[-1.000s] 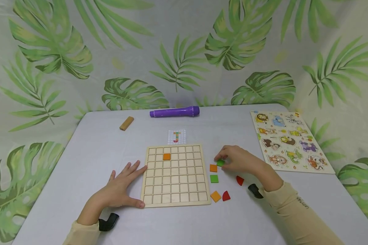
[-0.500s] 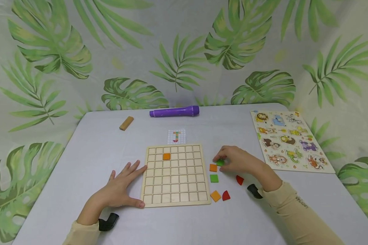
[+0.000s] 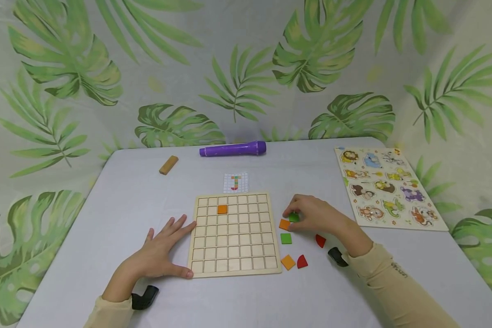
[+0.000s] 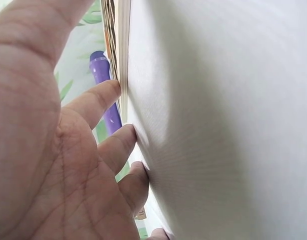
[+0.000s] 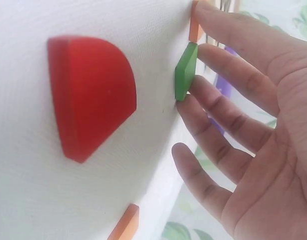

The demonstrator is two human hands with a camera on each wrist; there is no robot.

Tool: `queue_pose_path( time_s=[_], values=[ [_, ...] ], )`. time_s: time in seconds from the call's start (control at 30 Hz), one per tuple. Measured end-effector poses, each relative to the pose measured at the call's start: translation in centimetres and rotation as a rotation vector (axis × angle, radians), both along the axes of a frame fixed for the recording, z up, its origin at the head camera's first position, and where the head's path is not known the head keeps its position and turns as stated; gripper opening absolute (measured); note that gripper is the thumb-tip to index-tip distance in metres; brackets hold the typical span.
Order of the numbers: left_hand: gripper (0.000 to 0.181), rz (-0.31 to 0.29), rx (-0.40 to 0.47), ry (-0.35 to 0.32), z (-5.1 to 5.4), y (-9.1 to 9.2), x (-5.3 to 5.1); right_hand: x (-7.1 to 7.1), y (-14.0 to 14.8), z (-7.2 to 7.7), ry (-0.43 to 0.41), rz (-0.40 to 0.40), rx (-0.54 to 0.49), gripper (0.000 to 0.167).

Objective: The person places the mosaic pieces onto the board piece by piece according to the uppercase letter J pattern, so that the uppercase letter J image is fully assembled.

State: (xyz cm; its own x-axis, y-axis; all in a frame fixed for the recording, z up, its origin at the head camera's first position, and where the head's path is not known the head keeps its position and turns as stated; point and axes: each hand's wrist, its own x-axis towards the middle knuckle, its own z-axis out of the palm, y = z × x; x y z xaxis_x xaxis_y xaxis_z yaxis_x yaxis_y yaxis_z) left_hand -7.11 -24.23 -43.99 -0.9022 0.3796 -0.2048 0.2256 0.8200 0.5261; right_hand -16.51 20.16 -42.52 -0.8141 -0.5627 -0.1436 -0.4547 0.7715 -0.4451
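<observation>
My left hand (image 3: 160,253) lies with its fingers spread at the left edge of a wooden grid board (image 3: 233,239), thumb and index finger touching its side. One orange square tile (image 3: 222,209) sits in a cell near the board's top. To the right of the board, my right hand (image 3: 315,214) pinches another orange square tile (image 3: 284,224) between thumb and index finger on the table. A green square tile (image 5: 186,72) lies under the other fingers, partly hidden in the head view. Below it lies a second green tile (image 3: 286,238).
Near the board's lower right are a yellow-orange tile (image 3: 288,262) and two red quarter-round pieces (image 3: 302,261). Behind the board lie a pattern card (image 3: 235,182), a purple microphone-shaped toy (image 3: 233,149) and a wooden block (image 3: 169,165). An animal puzzle (image 3: 387,189) lies at right.
My right hand has shifted slightly left from the green tile onto the orange one, which has turned a little. The left hand has stayed in place.
</observation>
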Motion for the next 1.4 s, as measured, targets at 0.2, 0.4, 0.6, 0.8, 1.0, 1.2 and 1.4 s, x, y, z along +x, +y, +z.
queue_pose_path(
  time_s=[0.2,0.4,0.6,0.8,1.0,1.2,1.4],
  values=[
    [0.127,0.000,0.005,0.000,-0.1,-0.1,0.0,0.2,-0.3,0.0,-0.003,-0.015,0.016,0.027],
    [0.127,0.001,0.013,-0.004,-0.2,-0.1,0.0,0.4,-0.7,0.0,0.006,-0.022,0.028,0.027],
    [0.127,0.001,0.007,-0.002,-0.2,-0.1,0.0,0.4,-0.8,0.0,0.022,-0.014,0.037,0.021],
    [0.127,0.000,-0.003,0.006,-0.1,0.0,0.1,0.4,-0.9,-0.2,0.040,-0.012,0.052,0.020],
    [0.127,-0.005,-0.025,0.016,0.1,0.2,0.1,0.3,-1.1,-0.4,0.068,-0.005,0.075,0.021],
    [0.127,-0.009,-0.049,0.023,0.2,0.3,0.0,0.1,-1.0,-0.3,0.106,-0.001,0.078,0.018],
    [0.129,-0.012,-0.070,0.035,0.2,0.3,0.0,-0.4,-0.9,0.1,0.129,0.001,0.057,0.023]
  ],
)
